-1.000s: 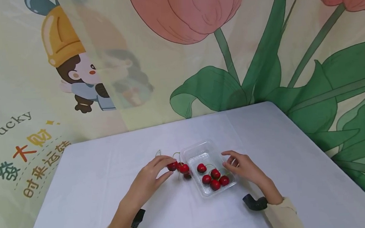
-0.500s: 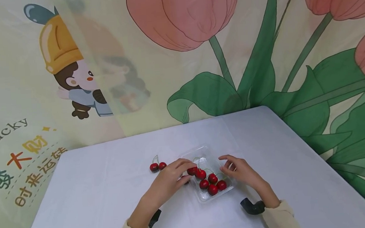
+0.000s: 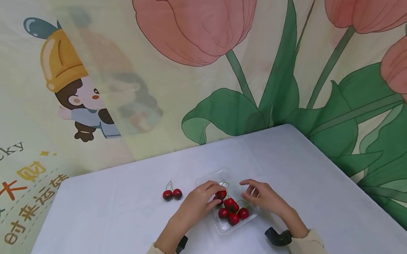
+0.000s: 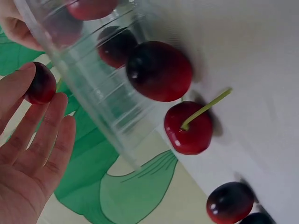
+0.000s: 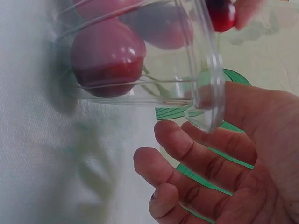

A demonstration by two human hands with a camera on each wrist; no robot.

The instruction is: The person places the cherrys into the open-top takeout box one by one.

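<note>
Since the frame of a second ago, the left hand has been carried rightward from beside the clear container to above it, and a pair of cherries, stems meeting, has been uncovered on the counter. One held cherry is pinched between the left thumb and fingertips, while the other fingers are spread; so light a hold is probably used so that the fruit is not bruised. It is held over the container, presumably so that the rim and the cherries inside are cleared. By the right wall, the fingers of the right hand are loosely bent and apart, clamped on nothing; whether the rim is touched by the thumb cannot be told. Through this nearness, it may be judged, the light container could be steadied. Two loose cherries are shown outside the container in the left wrist view; contact with its wall cannot be told.
</note>
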